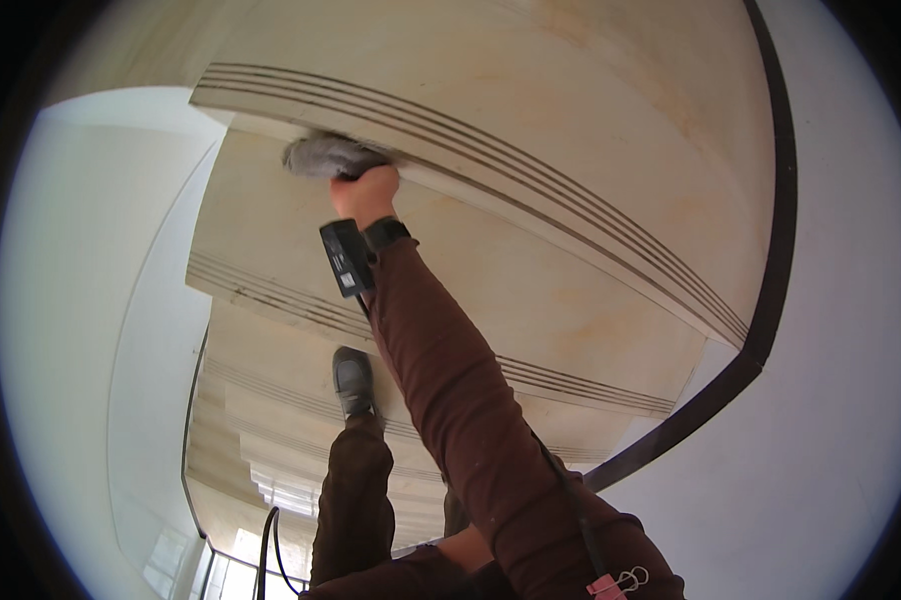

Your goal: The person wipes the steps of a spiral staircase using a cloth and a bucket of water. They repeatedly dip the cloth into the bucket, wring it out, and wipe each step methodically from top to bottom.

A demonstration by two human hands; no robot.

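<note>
My right hand [366, 191] grips a grey fuzzy cloth or duster pad [327, 155]. The pad lies where a pale stone stair tread [285, 210] meets the riser beneath the nosing of the step above. Around my right wrist sits a black strap [385, 232] with a small black box [345, 257] attached, and a cable runs along the sleeve. Low in the picture, only a patch of my left hand or wrist [467, 550] shows. My right arm covers the rest of it, so its fingers are hidden.
Dark grooved lines [450, 135] run along the step's front edge. My grey shoe [354, 379] stands on a lower step. A dark skirting strip [777, 225] borders the white wall [840, 315] on the right. Lower left, a black cable [264, 547] loops near more stairs.
</note>
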